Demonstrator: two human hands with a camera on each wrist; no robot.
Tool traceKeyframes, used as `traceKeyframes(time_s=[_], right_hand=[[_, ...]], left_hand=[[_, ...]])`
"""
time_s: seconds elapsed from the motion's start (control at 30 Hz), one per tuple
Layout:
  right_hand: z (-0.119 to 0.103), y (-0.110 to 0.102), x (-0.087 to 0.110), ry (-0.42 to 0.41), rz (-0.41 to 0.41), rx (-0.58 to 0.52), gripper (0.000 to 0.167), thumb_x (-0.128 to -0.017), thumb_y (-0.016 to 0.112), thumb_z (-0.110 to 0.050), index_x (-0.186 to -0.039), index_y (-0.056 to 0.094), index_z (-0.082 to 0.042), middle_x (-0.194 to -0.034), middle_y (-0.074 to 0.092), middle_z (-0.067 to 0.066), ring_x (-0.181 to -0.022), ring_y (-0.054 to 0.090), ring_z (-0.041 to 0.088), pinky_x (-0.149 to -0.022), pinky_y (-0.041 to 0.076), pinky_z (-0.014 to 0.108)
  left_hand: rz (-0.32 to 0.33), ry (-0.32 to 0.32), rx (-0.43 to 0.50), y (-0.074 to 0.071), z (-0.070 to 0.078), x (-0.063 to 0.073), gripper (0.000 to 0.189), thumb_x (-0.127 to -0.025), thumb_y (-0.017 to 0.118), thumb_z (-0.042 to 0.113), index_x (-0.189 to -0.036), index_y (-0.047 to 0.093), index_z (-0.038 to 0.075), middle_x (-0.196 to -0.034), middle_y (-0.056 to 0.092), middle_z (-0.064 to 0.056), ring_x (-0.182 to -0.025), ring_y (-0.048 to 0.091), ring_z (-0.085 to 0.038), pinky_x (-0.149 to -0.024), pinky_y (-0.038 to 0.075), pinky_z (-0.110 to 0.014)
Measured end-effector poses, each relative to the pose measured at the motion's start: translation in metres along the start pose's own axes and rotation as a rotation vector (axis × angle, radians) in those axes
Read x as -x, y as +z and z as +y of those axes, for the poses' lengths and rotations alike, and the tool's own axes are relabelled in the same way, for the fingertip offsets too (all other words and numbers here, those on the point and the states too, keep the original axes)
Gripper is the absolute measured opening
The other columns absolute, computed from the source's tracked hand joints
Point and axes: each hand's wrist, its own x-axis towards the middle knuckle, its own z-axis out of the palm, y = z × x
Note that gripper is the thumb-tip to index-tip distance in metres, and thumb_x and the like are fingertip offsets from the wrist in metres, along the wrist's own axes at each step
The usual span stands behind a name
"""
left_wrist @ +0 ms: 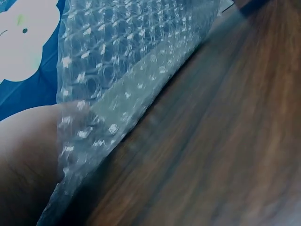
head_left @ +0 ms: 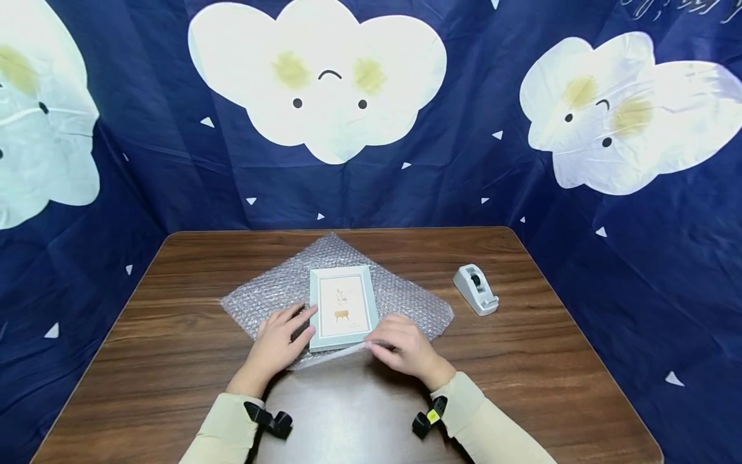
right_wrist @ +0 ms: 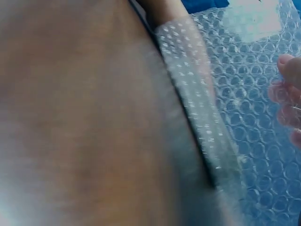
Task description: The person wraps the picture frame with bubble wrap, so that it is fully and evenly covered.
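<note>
A picture frame (head_left: 343,304) with a pale mint border lies face up on a sheet of bubble wrap (head_left: 272,293), which is turned cornerwise on the table. My left hand (head_left: 277,343) rests at the frame's lower left side, fingers extended onto its edge. At the lower right corner, my right hand (head_left: 402,347) pinches the near edge of the wrap, which is lifted along the frame's bottom. In the right wrist view, the thumb (right_wrist: 290,68) is in front of the clear wrap and the other fingers show through it. The left wrist view has the raised wrap (left_wrist: 127,61) across part of the hand.
A white tape dispenser (head_left: 476,290) stands to the right of the wrap on the brown wooden table (head_left: 191,361). Dark blue cloth (head_left: 487,193) with white clouds hangs behind and on both sides of the table. Each wrist wears a small black camera (head_left: 272,420).
</note>
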Motion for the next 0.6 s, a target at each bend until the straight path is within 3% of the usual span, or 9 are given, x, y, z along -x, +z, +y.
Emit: traceKeyframes(time_s=[0.17, 0.43, 0.6], right_hand=[[0.010, 0.000, -0.011, 0.067, -0.027, 0.032, 0.006, -0.093, 0.074, -0.018, -0.090, 0.076, -0.013, -0.084, 0.072, -0.005, -0.079, 0.066, 0.011, -0.079, 0.053, 0.026], [0.029, 0.005, -0.020, 0.193, -0.065, 0.064, 0.006, -0.085, 0.081, -0.016, -0.089, 0.077, -0.012, -0.083, 0.074, -0.005, -0.077, 0.065, 0.012, -0.078, 0.053, 0.031], [0.035, 0.010, -0.021, 0.299, -0.122, 0.165, 0.007, -0.086, 0.080, -0.021, -0.089, 0.077, -0.015, -0.084, 0.074, -0.007, -0.075, 0.063, 0.011, -0.080, 0.052, 0.034]], left_hand=[[-0.020, 0.049, 0.017, -0.004, -0.009, -0.004, 0.050, -0.099, 0.059, 0.049, -0.145, 0.058, 0.029, -0.151, 0.051, -0.010, -0.127, 0.048, -0.037, -0.090, 0.035, -0.059], [-0.041, 0.071, 0.077, -0.007, -0.013, -0.009, 0.051, -0.097, 0.062, 0.051, -0.143, 0.060, 0.029, -0.156, 0.046, -0.005, -0.132, 0.043, -0.038, -0.101, 0.028, -0.064], [-0.042, 0.076, 0.067, -0.007, -0.011, -0.008, 0.049, -0.098, 0.062, 0.048, -0.144, 0.059, 0.029, -0.155, 0.047, -0.003, -0.129, 0.044, -0.035, -0.096, 0.031, -0.059]])
